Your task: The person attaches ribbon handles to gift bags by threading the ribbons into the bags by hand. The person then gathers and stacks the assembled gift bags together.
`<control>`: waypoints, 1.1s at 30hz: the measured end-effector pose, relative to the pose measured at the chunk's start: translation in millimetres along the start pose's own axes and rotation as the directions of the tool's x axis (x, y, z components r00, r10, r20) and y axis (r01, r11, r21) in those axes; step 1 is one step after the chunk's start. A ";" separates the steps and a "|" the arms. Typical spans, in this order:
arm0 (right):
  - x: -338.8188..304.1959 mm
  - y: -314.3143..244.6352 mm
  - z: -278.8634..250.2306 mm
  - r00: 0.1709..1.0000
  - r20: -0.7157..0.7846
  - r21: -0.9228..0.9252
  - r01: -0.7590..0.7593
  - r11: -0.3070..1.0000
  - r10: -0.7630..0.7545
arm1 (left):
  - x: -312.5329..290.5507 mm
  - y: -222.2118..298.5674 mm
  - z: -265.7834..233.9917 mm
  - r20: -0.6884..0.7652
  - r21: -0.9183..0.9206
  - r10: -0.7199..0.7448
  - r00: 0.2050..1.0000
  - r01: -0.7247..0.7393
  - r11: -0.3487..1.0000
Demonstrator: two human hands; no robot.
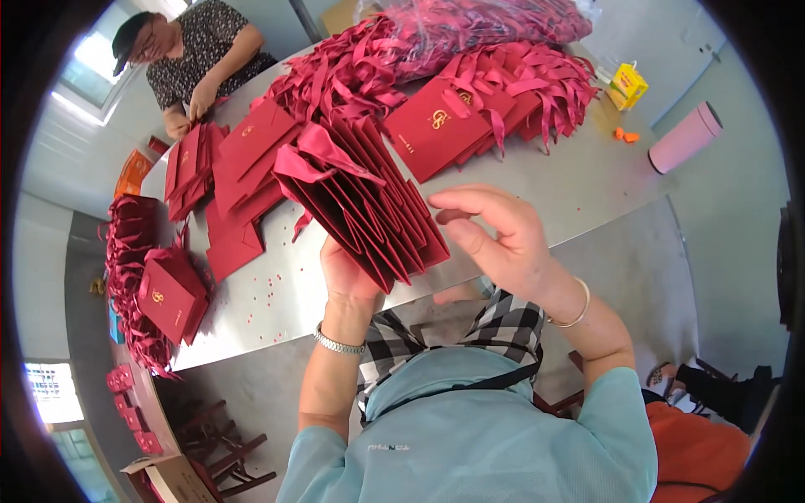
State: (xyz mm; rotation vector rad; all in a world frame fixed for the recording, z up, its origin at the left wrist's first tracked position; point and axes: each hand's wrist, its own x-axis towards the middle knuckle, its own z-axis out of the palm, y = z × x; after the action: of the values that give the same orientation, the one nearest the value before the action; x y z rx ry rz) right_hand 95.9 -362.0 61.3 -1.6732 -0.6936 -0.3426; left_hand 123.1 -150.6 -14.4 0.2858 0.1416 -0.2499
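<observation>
A bundle of dark red paper gift bags (356, 205) with pink-red ribbon handles stands fanned over the front part of the table, edges toward me. My left hand (348, 272) grips it from below and behind; most of the fingers are hidden by the bags. Just right of the bundle, my right hand (507, 239) is held in the air, thumb and fingers curved and apart, with nothing in it. A small gap separates its fingertips from the bags.
Flat red bags (440, 126) lie at the back right, a heap of ribbons (340, 75) beside them. Bag piles (243, 159) spread left. A pink tumbler (686, 138), yellow box (627, 86) and orange earplugs (625, 135) are at right. Across the metal table (579, 189) a person (201, 59) handles bags.
</observation>
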 end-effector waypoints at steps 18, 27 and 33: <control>-3.6 0.5 42.8 1.000 0.022 0.148 0.011 0.989 -0.014 | -1.8 21.8 -24.3 -0.049 0.198 0.085 0.995 -0.073 0.977; 0.1 -4.1 45.3 0.999 0.050 0.042 0.002 0.999 -0.004 | -5.9 24.9 -27.8 -0.003 0.231 0.024 1.000 -0.022 0.973; -11.1 5.9 48.5 0.998 0.064 0.060 0.002 0.998 -0.006 | 1.4 43.5 -50.8 0.287 0.298 0.011 0.958 -0.100 0.949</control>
State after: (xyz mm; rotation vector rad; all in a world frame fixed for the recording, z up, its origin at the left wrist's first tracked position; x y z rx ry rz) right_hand 83.7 -318.7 39.3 -1.6319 -0.7481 -0.2700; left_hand 130.7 -95.5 -51.6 0.5624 -0.1920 -0.2537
